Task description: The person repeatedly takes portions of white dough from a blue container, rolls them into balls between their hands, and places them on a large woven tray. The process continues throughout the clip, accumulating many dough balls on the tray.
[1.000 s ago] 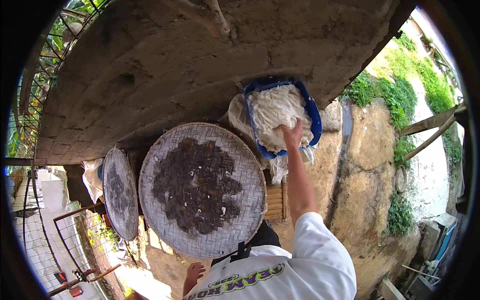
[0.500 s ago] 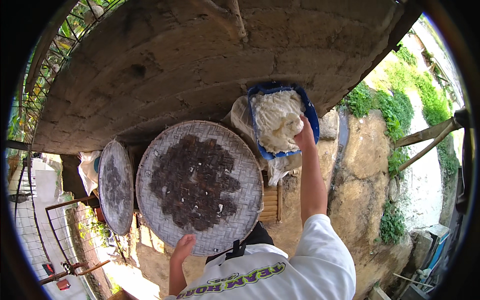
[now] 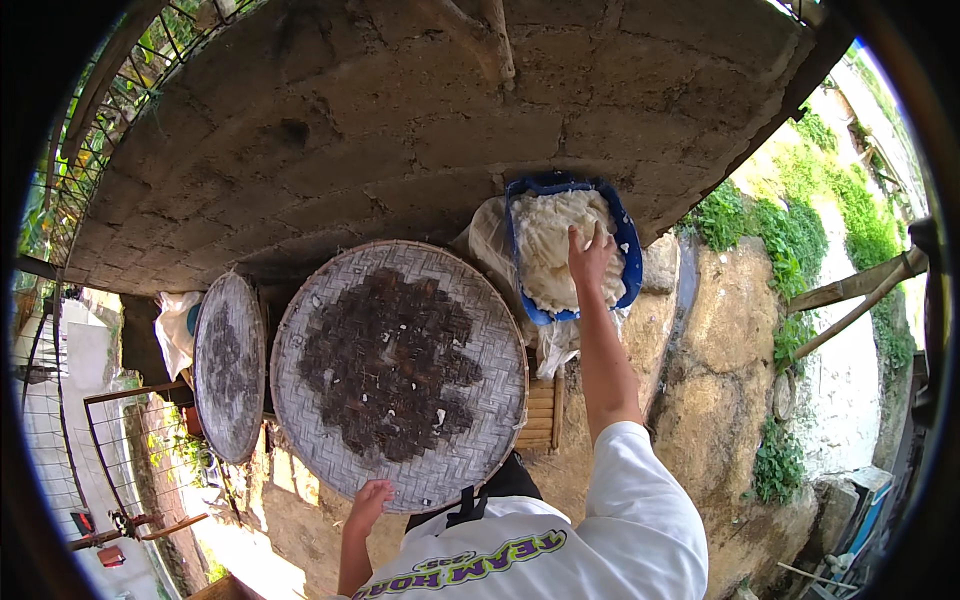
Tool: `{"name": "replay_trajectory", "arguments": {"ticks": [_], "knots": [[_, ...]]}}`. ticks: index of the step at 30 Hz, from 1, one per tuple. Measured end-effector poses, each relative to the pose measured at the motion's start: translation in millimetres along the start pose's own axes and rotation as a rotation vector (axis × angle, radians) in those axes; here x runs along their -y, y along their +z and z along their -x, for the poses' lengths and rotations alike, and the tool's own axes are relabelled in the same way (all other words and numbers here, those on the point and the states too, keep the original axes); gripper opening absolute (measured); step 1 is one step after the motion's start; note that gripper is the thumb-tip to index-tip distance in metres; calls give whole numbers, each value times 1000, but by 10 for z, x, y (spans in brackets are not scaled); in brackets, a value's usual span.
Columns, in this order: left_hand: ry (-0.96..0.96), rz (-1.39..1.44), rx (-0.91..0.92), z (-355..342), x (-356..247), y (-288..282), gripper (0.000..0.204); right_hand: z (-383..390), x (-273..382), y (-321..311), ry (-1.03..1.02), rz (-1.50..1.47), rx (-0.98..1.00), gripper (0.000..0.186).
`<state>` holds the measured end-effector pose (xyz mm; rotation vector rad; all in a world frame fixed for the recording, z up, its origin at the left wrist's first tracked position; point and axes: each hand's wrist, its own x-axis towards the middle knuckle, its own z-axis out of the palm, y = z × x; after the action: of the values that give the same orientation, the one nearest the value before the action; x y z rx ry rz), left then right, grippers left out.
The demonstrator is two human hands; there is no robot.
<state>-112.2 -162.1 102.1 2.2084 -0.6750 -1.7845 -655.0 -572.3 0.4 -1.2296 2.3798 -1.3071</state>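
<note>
My right hand (image 3: 591, 258) reaches into a blue plastic tub (image 3: 627, 245), its fingers spread and slightly bent on a soft, white, lumpy mass (image 3: 548, 215) that fills it. My left hand (image 3: 372, 501) is at the lower rim of a large round woven tray (image 3: 390, 365), fingers apart and loosely bent, holding nothing; whether it touches the rim I cannot tell. The tray has a dark, worn middle with white flecks. Translucent plastic sheeting (image 3: 488, 245) lies beside and under the tub.
A second round woven tray (image 3: 228, 365) stands left of the large one, by a pale sack (image 3: 175, 330). A block wall (image 3: 420, 130) rises above. Wire fencing (image 3: 125, 430) is at left; bamboo slats (image 3: 540, 420), wooden poles (image 3: 860, 305) and plants (image 3: 775, 460) are at right.
My right hand has shifted up and leftward over the white mass, its fingers now spread where they gripped a lump. My left hand has risen to the large tray's lower edge.
</note>
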Motion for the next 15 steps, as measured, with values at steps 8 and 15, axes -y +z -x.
{"name": "replay_trajectory", "arguments": {"ticks": [8, 15], "knots": [[-33, 79, -5, -36, 261, 27, 32, 364, 140, 117, -142, 167, -144, 55], [80, 39, 69, -132, -253, 185, 34, -25, -17, -247, 566, -497, 224, 52]]}}
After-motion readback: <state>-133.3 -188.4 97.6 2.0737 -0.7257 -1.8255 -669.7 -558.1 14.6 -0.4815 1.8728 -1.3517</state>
